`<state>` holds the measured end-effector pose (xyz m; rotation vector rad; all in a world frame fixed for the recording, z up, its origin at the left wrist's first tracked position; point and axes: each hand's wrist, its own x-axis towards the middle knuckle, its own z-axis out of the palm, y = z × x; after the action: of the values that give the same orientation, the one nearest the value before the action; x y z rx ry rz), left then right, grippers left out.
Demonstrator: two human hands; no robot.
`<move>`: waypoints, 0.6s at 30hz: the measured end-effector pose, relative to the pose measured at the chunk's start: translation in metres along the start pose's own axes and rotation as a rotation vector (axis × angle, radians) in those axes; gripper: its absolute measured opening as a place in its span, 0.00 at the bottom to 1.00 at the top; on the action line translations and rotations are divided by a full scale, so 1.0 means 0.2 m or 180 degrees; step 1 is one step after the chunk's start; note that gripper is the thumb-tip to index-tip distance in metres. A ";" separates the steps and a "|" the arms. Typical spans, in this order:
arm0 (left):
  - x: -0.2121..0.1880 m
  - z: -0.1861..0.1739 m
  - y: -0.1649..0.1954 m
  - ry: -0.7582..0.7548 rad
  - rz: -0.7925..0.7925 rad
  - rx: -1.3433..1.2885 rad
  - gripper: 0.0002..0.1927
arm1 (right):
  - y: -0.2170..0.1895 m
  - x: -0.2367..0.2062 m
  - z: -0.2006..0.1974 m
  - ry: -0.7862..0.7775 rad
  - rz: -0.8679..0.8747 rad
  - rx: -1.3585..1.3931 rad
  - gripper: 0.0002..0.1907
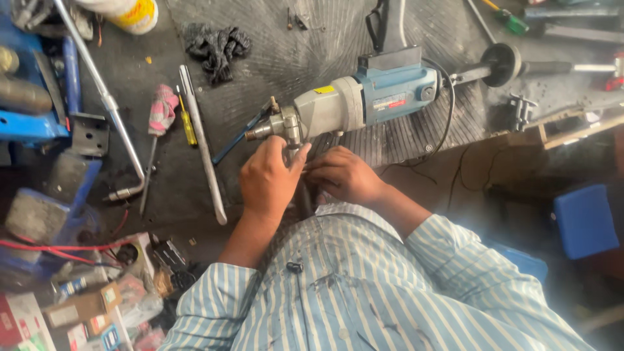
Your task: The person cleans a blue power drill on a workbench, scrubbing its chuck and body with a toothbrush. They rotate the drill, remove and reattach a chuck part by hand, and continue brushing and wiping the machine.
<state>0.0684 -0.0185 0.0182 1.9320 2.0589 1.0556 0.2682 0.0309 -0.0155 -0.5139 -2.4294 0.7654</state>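
A large grey and blue electric drill (364, 97) lies on its side on a dark ribbed mat (292, 45), its metal nose pointing left. My left hand (268, 179) is closed around the side handle that drops from the drill's front collar. My right hand (341, 174) sits just right of it, fingers curled on the same dark handle under the drill body. What the fingers pinch is hidden. The drill's black cord (448, 123) loops off to the right.
Left of the drill lie a long metal bar (201, 143), a yellow screwdriver (188, 123), a cloth-wrapped tool (159, 114), a bent steel rod (107, 104) and a black rag (218, 45). Blue metal parts crowd the far left; boxes lie bottom left. A blue block (585, 221) sits right.
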 end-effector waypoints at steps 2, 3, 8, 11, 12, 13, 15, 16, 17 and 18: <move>-0.03 0.06 0.00 -0.0097 -0.0103 0.0132 0.18 | 0.04 0.01 -0.01 0.0047 0.0052 0.0136 0.12; -0.04 0.08 -0.01 -0.0177 -0.0359 0.0014 0.16 | 0.05 0.01 0.00 0.0067 0.0061 0.0206 0.11; -0.05 0.10 -0.04 -0.0804 -0.1970 -0.2084 0.16 | 0.07 0.04 -0.02 -0.0031 0.0023 0.0379 0.10; -0.05 0.06 -0.01 0.0238 -0.0899 -0.0480 0.17 | 0.09 0.03 -0.03 -0.0018 0.0096 0.0530 0.11; -0.06 0.06 0.01 0.0288 -0.0636 -0.0459 0.17 | 0.10 0.03 -0.04 -0.0030 0.0100 0.0590 0.11; -0.07 0.06 0.03 0.0312 -0.0380 -0.0437 0.16 | 0.12 0.03 -0.05 -0.0043 0.0309 0.0749 0.12; -0.08 0.07 0.07 0.0247 -0.0307 -0.0230 0.18 | 0.13 0.01 -0.06 -0.0113 0.0787 0.1092 0.15; -0.07 0.09 0.09 0.0186 -0.0470 -0.0037 0.21 | 0.14 0.01 -0.06 -0.0202 0.0908 0.1178 0.16; -0.07 0.10 0.10 0.0122 -0.0630 0.0157 0.24 | 0.14 0.01 -0.07 -0.0288 0.1029 0.1263 0.16; -0.06 0.11 0.10 0.0045 -0.0682 0.0155 0.20 | 0.14 0.01 -0.07 -0.0365 0.1123 0.1329 0.17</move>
<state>0.0984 -0.0220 0.0083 1.6808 2.2575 0.9823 0.2803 0.0590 -0.0216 -0.7524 -2.2103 1.4445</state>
